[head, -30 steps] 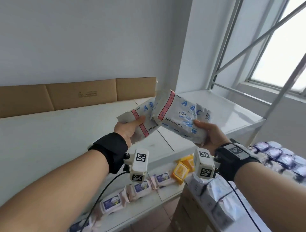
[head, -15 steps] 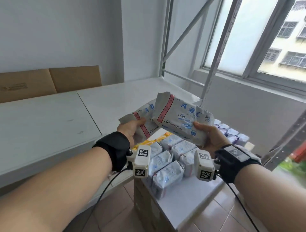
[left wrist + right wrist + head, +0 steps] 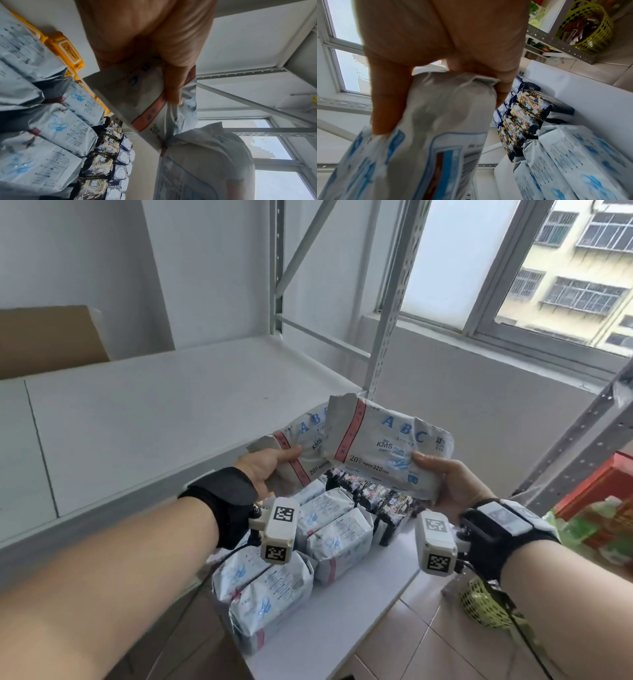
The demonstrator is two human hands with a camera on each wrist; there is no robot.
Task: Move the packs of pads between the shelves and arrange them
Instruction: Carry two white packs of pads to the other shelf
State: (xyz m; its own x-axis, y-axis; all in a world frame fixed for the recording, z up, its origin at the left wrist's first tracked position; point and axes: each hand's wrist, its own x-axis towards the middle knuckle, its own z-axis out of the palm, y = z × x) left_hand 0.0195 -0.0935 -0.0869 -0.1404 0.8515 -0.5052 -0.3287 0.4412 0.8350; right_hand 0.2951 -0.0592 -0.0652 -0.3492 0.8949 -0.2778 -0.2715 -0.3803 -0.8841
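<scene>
white packs stay gripped in both hands – left hand point(image 3: 270, 470) on the rear pack point(image 3: 301, 446), right hand point(image 3: 448, 484) on the front pack point(image 3: 383, 446) – now above the lower shelf point(image 3: 342, 621), whose black packs point(image 3: 380, 498) they partly hide.

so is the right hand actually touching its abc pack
Touching: right wrist view shows the right hand gripping the ABC pack, thumb and fingers pressed into its wrapper.

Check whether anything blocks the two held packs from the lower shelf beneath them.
Nothing visible does. The white ABC pack in the left hand and the one in the right hand hang in open air above the lower white shelf.
</scene>
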